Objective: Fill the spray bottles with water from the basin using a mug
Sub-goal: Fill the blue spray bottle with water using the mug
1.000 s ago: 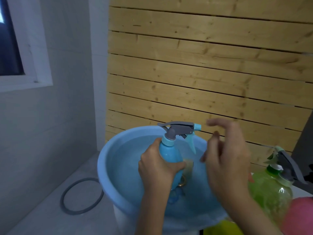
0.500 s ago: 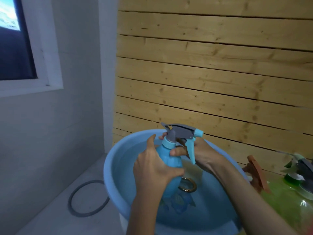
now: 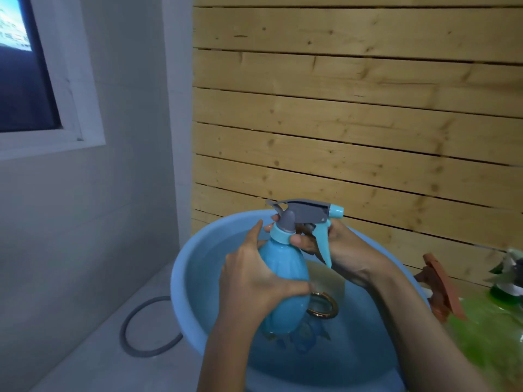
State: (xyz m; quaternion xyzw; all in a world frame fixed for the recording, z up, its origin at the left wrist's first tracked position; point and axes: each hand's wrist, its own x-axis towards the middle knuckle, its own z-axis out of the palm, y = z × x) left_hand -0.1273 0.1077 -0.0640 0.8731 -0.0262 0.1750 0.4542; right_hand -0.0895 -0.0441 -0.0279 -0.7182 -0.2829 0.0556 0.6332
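Over the light blue basin (image 3: 181, 290) of water I hold a blue spray bottle (image 3: 285, 278) upright. My left hand (image 3: 254, 281) grips its round body. My right hand (image 3: 339, 250) has fingers curled round the bottle's neck collar, just under the grey spray head (image 3: 305, 212) with its blue nozzle and trigger. A mug with a gold handle (image 3: 325, 305) sits in the basin water behind the bottle, mostly hidden.
A green spray bottle (image 3: 498, 329) and a reddish-brown spray head (image 3: 441, 287) stand at the right, close to my right forearm. A wooden slat wall rises behind the basin. A grey ring (image 3: 141, 329) lies on the ledge to the left.
My right hand, raised and open a second ago, has come down onto the bottle's neck below the spray head. The left hand keeps its grip on the body.
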